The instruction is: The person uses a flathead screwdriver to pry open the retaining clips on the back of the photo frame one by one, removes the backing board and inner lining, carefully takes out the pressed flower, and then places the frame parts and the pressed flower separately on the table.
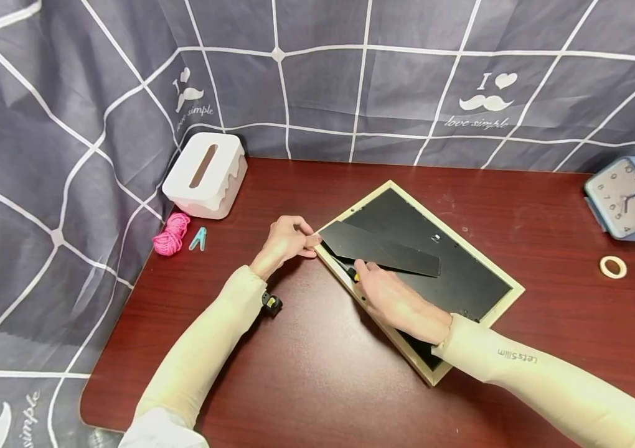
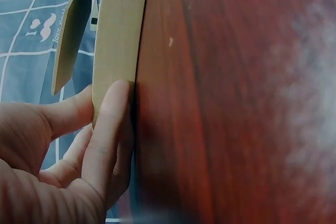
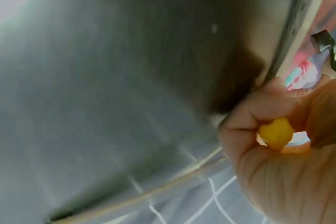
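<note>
Head: L hand (image 1: 286,241) is pinching a corner of the frame (image 1: 453,236), which is lying backing (image 1: 469,274) up on the table (image 1: 295,373); R hand (image 1: 393,295) is holding a blk/yellow tool (image 1: 356,276) by its edge, near the flap (image 1: 379,246). L wrist: thumb & fingers are clamping wood. R wrist: fingers are wrapping the yellow end (image 3: 276,132). Risk: w/ too much force, tool could be skidding, gouging backing or jabbing L hand.

Frame (image 1: 457,240) from overhead, closer in wrist views

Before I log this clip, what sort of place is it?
Probably a curtained-off tabletop workspace: grid-patterned fabric hangs behind a reddish table, where a picture frame rests back side up.
</note>
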The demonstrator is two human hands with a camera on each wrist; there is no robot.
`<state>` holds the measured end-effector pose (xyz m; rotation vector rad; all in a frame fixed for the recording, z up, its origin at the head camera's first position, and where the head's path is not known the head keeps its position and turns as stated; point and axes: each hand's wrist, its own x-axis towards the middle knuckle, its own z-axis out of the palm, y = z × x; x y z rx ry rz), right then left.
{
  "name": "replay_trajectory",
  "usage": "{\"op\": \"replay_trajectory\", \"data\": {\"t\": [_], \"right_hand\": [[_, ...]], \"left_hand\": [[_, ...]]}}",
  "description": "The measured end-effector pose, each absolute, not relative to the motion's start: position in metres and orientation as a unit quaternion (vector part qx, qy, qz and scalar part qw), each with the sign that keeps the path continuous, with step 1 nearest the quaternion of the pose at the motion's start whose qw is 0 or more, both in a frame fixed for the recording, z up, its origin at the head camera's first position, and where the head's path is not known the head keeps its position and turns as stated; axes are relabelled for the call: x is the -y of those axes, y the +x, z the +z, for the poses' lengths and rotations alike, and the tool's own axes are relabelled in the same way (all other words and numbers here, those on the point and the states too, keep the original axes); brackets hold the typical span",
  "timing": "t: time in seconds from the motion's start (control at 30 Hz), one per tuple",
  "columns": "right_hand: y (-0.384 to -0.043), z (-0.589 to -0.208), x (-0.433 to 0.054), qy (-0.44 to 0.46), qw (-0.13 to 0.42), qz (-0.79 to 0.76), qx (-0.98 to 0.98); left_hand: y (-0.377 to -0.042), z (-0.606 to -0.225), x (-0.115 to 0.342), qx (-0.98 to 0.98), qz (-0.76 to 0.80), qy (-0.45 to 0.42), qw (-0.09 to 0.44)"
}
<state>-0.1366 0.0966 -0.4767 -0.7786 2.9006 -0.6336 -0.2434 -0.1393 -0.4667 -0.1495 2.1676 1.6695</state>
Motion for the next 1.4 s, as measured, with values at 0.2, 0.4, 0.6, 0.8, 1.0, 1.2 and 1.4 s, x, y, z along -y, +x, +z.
{"op": "replay_trajectory", "data": {"t": [0.2,0.4,0.6,0.8,1.0,1.2,1.4], "right_hand": [[-0.128,-0.449,-0.099,-0.202,0.050,-0.247,-0.946],[-0.127,-0.461,-0.120,-0.181,0.073,-0.285,-0.938],[-0.129,-0.475,-0.139,-0.145,0.073,-0.319,-0.934],[-0.123,-0.431,-0.139,-0.113,0.065,-0.349,-0.928],[-0.137,-0.425,-0.146,-0.090,0.071,-0.347,-0.931],[-0.151,-0.420,-0.150,-0.098,0.086,-0.331,-0.935],[-0.184,-0.457,-0.168,-0.140,0.092,-0.317,-0.933]], "left_hand": [[-0.264,-0.476,0.142,-0.870,0.457,0.015,0.187],[-0.277,-0.488,0.146,-0.915,0.367,0.094,0.135],[-0.252,-0.463,0.145,-0.915,0.367,0.114,0.125],[-0.237,-0.463,0.146,-0.906,0.379,0.109,0.157],[-0.212,-0.462,0.145,-0.898,0.386,0.099,0.184],[-0.186,-0.468,0.143,-0.876,0.423,0.090,0.213],[-0.162,-0.468,0.138,-0.868,0.438,0.055,0.226]]}}
